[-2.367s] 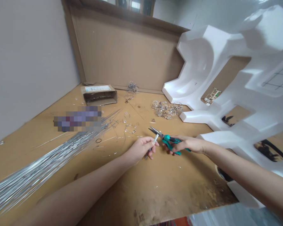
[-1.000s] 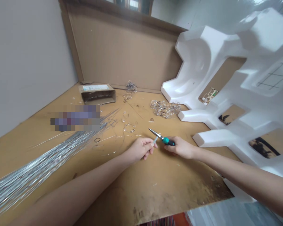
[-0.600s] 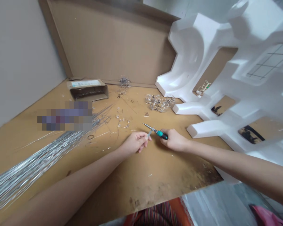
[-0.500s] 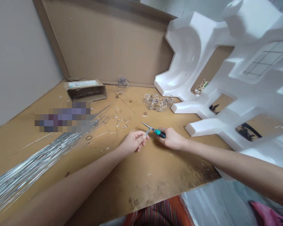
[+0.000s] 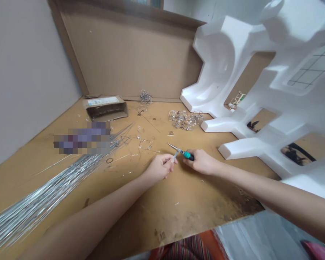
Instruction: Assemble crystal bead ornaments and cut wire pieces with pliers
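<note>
A thin pale strip (image 5: 175, 155) is pinched between the thumb and fingers of the left hand (image 5: 160, 167). At two o'clock from it, green-and-black pliers (image 5: 182, 153) are clasped by the right hand (image 5: 202, 161), with the strip's upper end at their metal nose; whether it is gripped there cannot be made out. Farther out on the worktop (image 5: 148, 207), tangled wire rings (image 5: 184, 120) are heaped at eleven o'clock from the right hand, a bundle of silvery wires (image 5: 59, 185) is spread at nine o'clock from the left, and an open cardboard box (image 5: 105, 105) is set at ten.
</note>
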Demonstrator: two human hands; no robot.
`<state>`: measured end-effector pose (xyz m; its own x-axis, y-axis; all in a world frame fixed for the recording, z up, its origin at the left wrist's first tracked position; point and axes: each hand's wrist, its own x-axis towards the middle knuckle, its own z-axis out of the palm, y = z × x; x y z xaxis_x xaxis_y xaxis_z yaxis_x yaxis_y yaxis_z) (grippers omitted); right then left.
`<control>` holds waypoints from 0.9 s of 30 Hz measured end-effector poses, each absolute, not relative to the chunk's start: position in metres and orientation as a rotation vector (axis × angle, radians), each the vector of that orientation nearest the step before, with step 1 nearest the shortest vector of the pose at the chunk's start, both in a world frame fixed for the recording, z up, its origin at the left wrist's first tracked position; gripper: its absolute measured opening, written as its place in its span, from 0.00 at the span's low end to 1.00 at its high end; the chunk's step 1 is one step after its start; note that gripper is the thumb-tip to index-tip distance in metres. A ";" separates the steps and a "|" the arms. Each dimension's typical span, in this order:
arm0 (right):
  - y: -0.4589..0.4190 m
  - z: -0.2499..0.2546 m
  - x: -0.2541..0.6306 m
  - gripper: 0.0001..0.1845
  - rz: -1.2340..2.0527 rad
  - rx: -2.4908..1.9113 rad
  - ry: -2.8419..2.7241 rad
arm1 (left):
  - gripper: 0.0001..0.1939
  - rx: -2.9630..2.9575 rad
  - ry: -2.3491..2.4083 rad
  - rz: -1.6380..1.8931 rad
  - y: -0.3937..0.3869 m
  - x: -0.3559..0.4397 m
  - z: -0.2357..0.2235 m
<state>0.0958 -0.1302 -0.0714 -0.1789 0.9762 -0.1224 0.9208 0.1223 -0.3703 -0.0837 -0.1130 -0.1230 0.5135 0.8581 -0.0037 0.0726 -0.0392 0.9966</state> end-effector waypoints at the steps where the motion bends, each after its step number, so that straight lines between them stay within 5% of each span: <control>1: -0.130 -0.072 0.095 0.11 0.514 -1.925 -2.238 | 0.09 1.489 0.852 0.782 -0.113 -0.084 -0.124; 21: -0.123 -0.078 0.097 0.16 0.605 -1.873 -2.225 | 0.12 1.472 0.863 0.816 -0.113 -0.086 -0.117; 27: -0.119 -0.073 0.093 0.11 0.408 -1.942 -2.192 | 0.13 1.435 0.900 0.813 -0.112 -0.089 -0.120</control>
